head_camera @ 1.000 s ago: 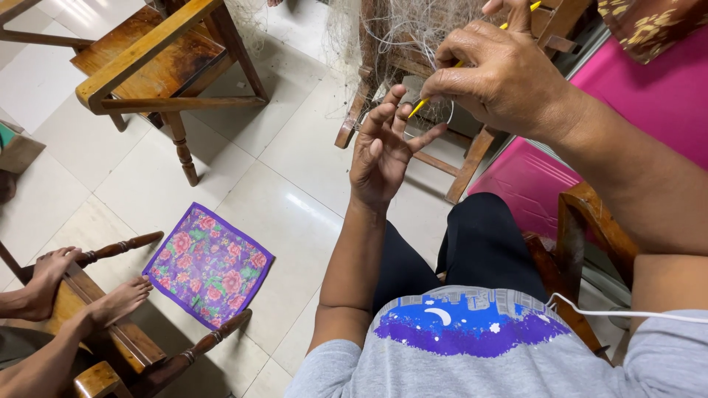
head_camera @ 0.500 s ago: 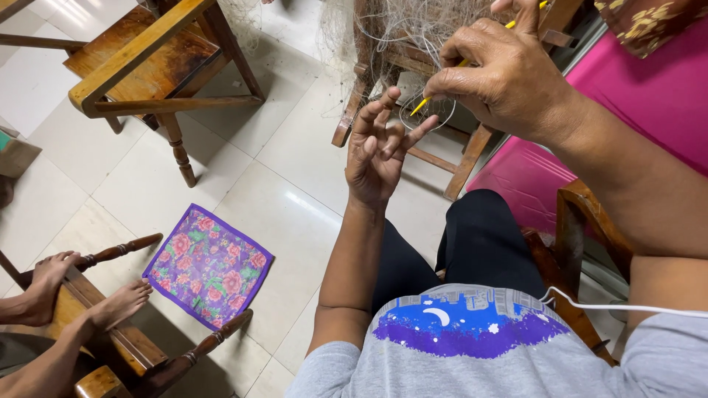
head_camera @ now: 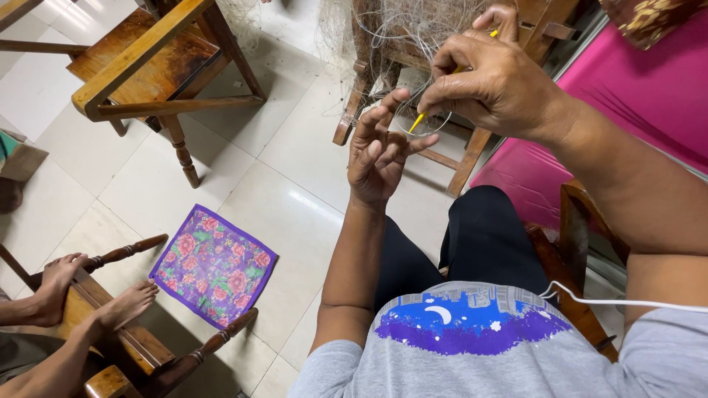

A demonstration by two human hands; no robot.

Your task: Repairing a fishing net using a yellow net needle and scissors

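My right hand (head_camera: 495, 82) pinches a thin yellow netting needle (head_camera: 417, 122), its tip pointing down-left toward my left hand. My left hand (head_camera: 377, 149) is raised palm up, fingers spread, with a loop of fine thread (head_camera: 422, 118) caught around the fingers. The thread runs up to a pale fishing net (head_camera: 413, 26) draped over a wooden chair frame (head_camera: 361, 92) just beyond both hands. My black trousers and grey shirt fill the lower right.
A wooden chair (head_camera: 140, 70) stands at upper left on white floor tiles. A purple floral cloth (head_camera: 214, 267) lies on the floor. Another person's bare feet (head_camera: 125, 302) rest on a wooden chair frame (head_camera: 110, 324) at lower left. A pink cushion (head_camera: 627, 96) lies at right.
My left hand has shifted slightly, its fingers opening a little around the thread loop. My right hand keeps the needle in almost the same place.
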